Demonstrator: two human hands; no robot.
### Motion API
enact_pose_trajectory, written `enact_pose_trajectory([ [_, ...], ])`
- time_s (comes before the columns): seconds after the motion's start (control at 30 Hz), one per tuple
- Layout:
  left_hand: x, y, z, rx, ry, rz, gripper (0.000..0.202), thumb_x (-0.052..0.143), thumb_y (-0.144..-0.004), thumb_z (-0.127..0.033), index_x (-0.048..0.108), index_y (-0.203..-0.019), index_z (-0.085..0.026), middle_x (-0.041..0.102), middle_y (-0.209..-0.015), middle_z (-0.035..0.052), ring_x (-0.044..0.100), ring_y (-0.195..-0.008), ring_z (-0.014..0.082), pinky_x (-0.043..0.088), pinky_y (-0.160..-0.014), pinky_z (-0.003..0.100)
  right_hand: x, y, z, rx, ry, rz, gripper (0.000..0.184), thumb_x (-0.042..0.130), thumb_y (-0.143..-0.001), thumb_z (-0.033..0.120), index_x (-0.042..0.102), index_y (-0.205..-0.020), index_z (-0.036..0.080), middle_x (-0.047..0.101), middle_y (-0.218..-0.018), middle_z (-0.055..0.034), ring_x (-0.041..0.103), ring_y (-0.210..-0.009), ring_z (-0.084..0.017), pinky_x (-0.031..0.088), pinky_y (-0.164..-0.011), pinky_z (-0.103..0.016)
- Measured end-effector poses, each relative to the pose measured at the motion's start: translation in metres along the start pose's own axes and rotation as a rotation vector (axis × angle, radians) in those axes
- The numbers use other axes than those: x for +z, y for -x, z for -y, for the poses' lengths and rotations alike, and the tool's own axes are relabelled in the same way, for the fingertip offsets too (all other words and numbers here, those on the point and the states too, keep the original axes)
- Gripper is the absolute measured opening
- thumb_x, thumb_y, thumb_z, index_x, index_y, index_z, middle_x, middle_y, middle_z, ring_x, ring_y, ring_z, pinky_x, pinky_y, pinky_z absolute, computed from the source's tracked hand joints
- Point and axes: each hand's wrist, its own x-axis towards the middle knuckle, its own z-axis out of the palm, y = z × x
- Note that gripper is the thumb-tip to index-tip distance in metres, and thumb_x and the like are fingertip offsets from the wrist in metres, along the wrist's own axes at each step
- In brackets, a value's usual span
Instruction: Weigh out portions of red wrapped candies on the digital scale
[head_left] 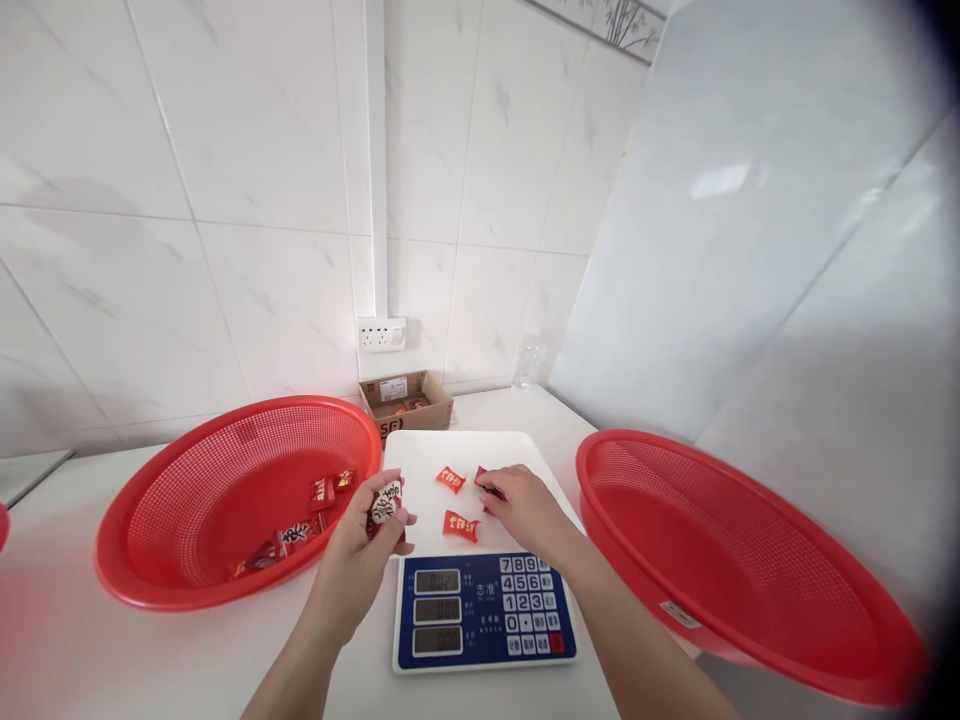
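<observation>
My left hand (365, 530) is closed around a dark red snack packet (387, 505) with white and black lettering, held over the left edge of the scale pan. My right hand (521, 502) reaches over the pan's right side, fingers pinched on a small red wrapped candy (482, 478) that they partly cover. Two more red candies lie on the white pan (420, 450): one candy (451, 479) towards the back and another candy (460, 526) nearer the front. Below the pan, the scale's blue panel (484, 612) has number keys and three displays.
At the left stands a red plastic basket (150, 540) with several snack packets (296, 535) inside. Another red basket (675, 560) is at the right. Behind the scale, a cardboard box (409, 400) sits near the tiled wall, below a socket (382, 334). A clear plastic container (529, 362) stands in the corner.
</observation>
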Motion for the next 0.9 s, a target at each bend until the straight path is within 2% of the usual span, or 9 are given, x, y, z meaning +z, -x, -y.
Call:
enact_pose_trajectory([
  [0.13, 0.000, -0.001, 0.000, -0.005, -0.017, 0.008, 0.049, 0.057, -0.075, -0.049, 0.052, -0.116, -0.023, 0.058, -0.088, 0.0022, 0.062, -0.090, 0.0206, 0.057, -0.069, 0.032, -0.003, 0.017, -0.008, 0.086, -0.006, 0.052, 0.024, 0.051, -0.084, 0.024, 0.069, -0.100, 0.021, 0.068, -0.103, -0.0064, 0.055, -0.102, -0.025, 0.041, -0.086, -0.036],
  [0.27, 0.004, 0.002, -0.001, 0.013, -0.023, -0.026, 0.048, 0.055, -0.076, -0.048, 0.053, -0.117, -0.023, 0.058, -0.082, 0.0009, 0.062, -0.088, 0.0194, 0.056, -0.068, 0.031, 0.007, 0.018, -0.008, 0.104, -0.050, 0.062, 0.028, 0.050, -0.082, 0.016, 0.069, -0.103, 0.019, 0.064, -0.113, -0.0073, 0.056, -0.108, -0.023, 0.040, -0.094, -0.034],
  [0.53, -0.002, 0.000, 0.003, -0.022, -0.046, 0.053, 0.050, 0.056, -0.078, -0.047, 0.048, -0.121, -0.023, 0.058, -0.088, 0.0017, 0.060, -0.091, 0.0186, 0.057, -0.072, 0.030, 0.023, 0.002, 0.005, -0.047, -0.081, 0.059, 0.032, 0.050, -0.083, 0.013, 0.069, -0.107, 0.020, 0.068, -0.112, -0.0061, 0.059, -0.106, -0.020, 0.043, -0.092, -0.031],
  [0.63, -0.004, -0.001, 0.003, -0.031, -0.057, 0.065, 0.050, 0.056, -0.079, -0.047, 0.047, -0.122, -0.023, 0.058, -0.088, 0.0015, 0.060, -0.092, 0.0187, 0.058, -0.074, 0.032, 0.022, -0.006, 0.011, -0.095, -0.056, 0.048, 0.035, 0.042, -0.087, 0.013, 0.067, -0.110, 0.021, 0.068, -0.113, -0.0044, 0.057, -0.105, -0.018, 0.042, -0.092, -0.031],
  [0.7, -0.005, -0.002, 0.003, -0.031, -0.056, 0.073, 0.049, 0.055, -0.079, -0.047, 0.047, -0.122, -0.023, 0.058, -0.088, 0.0017, 0.060, -0.092, 0.0190, 0.058, -0.075, 0.032, 0.022, -0.013, 0.013, -0.126, -0.020, 0.045, 0.039, 0.039, -0.087, 0.009, 0.065, -0.114, 0.021, 0.065, -0.120, -0.0040, 0.053, -0.108, -0.019, 0.040, -0.093, -0.033],
  [0.83, -0.004, -0.002, 0.003, -0.023, -0.046, 0.083, 0.049, 0.056, -0.079, -0.046, 0.047, -0.122, -0.022, 0.058, -0.091, 0.0027, 0.061, -0.094, 0.0202, 0.058, -0.074, 0.034, 0.027, -0.027, 0.012, -0.173, 0.064, 0.098, 0.051, 0.059, -0.074, 0.008, 0.059, -0.122, 0.025, 0.055, -0.134, -0.0042, 0.043, -0.120, -0.027, 0.037, -0.095, -0.043],
  [0.9, -0.004, -0.002, 0.003, -0.022, -0.049, 0.087, 0.049, 0.056, -0.079, -0.046, 0.047, -0.121, -0.022, 0.057, -0.092, 0.0030, 0.061, -0.094, 0.0204, 0.058, -0.074, 0.034, 0.029, -0.032, 0.010, -0.187, 0.093, 0.124, 0.056, 0.061, -0.069, 0.006, 0.059, -0.121, 0.027, 0.055, -0.135, -0.0033, 0.039, -0.125, -0.030, 0.034, -0.096, -0.048],
])
